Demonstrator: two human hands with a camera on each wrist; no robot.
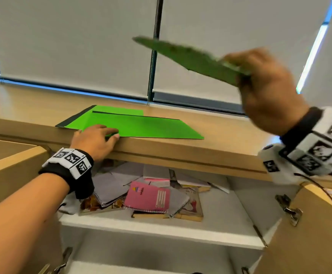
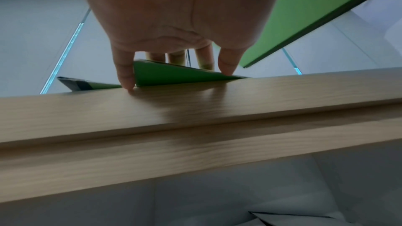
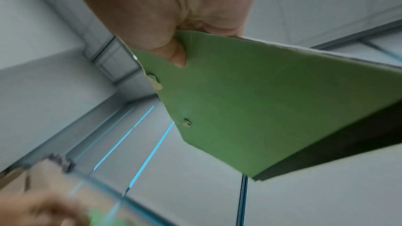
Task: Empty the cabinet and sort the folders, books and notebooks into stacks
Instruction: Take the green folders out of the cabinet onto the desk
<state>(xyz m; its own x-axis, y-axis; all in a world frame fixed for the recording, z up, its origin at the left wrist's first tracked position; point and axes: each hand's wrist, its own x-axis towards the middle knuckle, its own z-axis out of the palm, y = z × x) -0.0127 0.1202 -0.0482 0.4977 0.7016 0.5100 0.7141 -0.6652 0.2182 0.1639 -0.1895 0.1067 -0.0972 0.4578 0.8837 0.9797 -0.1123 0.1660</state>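
Two bright green folders [image 1: 141,126] lie overlapping on the wooden cabinet top [image 1: 226,149]. My left hand [image 1: 96,139] rests on their near left corner at the top's front edge, fingers laid out over the green folder corner [image 2: 174,75] and the outer digits of the left hand [image 2: 180,23] touching the wood. Up at the right, my right hand [image 1: 264,86] grips a duller green folder [image 1: 187,56] by one corner, tilted in the air above the top. The right wrist view shows the right hand's thumb [image 3: 174,54] pressed on the held folder [image 3: 261,100].
The open cabinet's white shelf [image 1: 230,218] holds a jumble of several notebooks and books, among them a pink spiral notebook [image 1: 149,196]. Wooden doors stand open at left [image 1: 9,175] and right [image 1: 315,234], with a metal hinge [image 1: 288,210]. Window blinds [image 1: 72,46] hang behind.
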